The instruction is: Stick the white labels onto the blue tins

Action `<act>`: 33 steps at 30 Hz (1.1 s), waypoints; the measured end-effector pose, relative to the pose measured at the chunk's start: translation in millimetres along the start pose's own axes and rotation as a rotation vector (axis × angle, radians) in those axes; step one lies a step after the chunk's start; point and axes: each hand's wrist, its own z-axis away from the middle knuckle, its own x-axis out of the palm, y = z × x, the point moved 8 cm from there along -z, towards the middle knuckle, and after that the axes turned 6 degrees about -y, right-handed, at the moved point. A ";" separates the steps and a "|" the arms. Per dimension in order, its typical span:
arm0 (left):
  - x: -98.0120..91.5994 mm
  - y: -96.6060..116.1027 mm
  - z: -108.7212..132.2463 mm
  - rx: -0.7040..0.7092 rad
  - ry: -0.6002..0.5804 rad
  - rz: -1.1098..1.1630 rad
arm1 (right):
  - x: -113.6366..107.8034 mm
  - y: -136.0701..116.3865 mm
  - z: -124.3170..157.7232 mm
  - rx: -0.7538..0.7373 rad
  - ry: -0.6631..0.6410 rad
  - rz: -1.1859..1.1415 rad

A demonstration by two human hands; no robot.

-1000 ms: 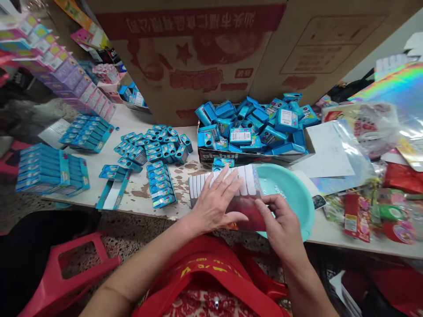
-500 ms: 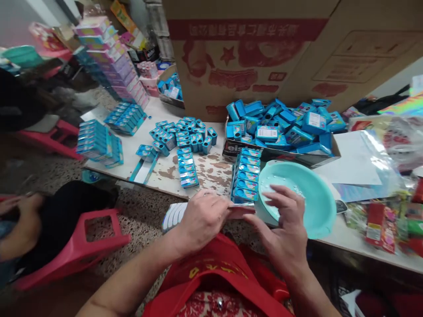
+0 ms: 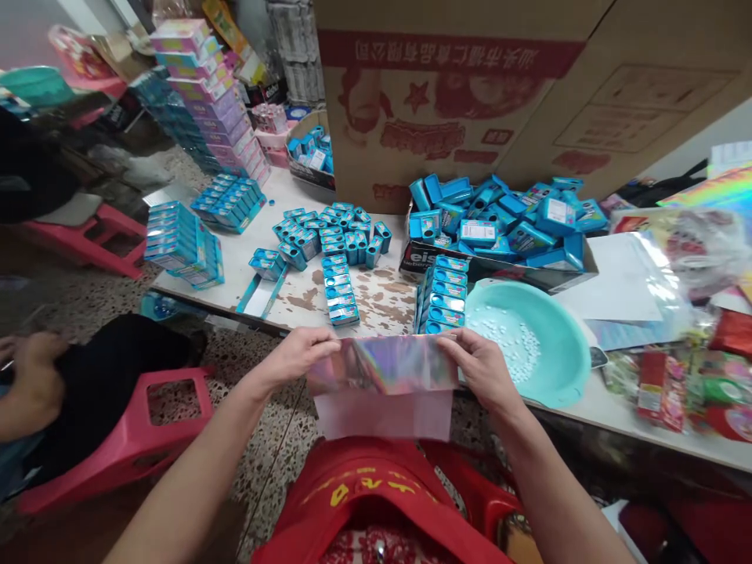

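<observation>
My left hand [image 3: 299, 354] and my right hand [image 3: 482, 364] each pinch one upper corner of a shiny holographic card sheet [image 3: 381, 384], held flat between them in front of the table edge, above my lap. Just beyond the sheet, a stack of small blue boxes [image 3: 443, 305] stands on the table. Beside my right hand sits a teal basin [image 3: 558, 368] with small white pellets [image 3: 508, 338] in it.
An open carton [image 3: 499, 227] heaped with blue boxes stands behind the basin, under a big brown cardboard box [image 3: 470, 86]. More blue boxes [image 3: 329, 243] lie in rows and piles on the left. Wrapped packets [image 3: 675, 384] crowd the right. Another person's hand [image 3: 29, 376] and a red stool [image 3: 146, 439] are at the left.
The sheet came off the table edge, where it covered the stack of blue boxes, and now hangs unfolded between both hands. My right hand left the basin rim. The view swung left.
</observation>
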 end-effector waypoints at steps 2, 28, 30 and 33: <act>-1.2 3.3 -14.9 -0.009 0.017 0.140 | -18.6 1.7 -4.0 0.000 0.072 0.013; 92.8 139.4 -310.3 0.160 0.011 -0.544 | -113.3 38.2 -164.8 -0.387 0.410 0.735; 93.2 139.9 -312.0 0.175 0.007 -0.549 | -102.2 37.5 -160.6 -0.424 0.369 0.903; 95.7 138.5 -313.9 0.165 -0.003 -0.545 | -92.0 40.5 -151.3 -0.451 0.341 0.989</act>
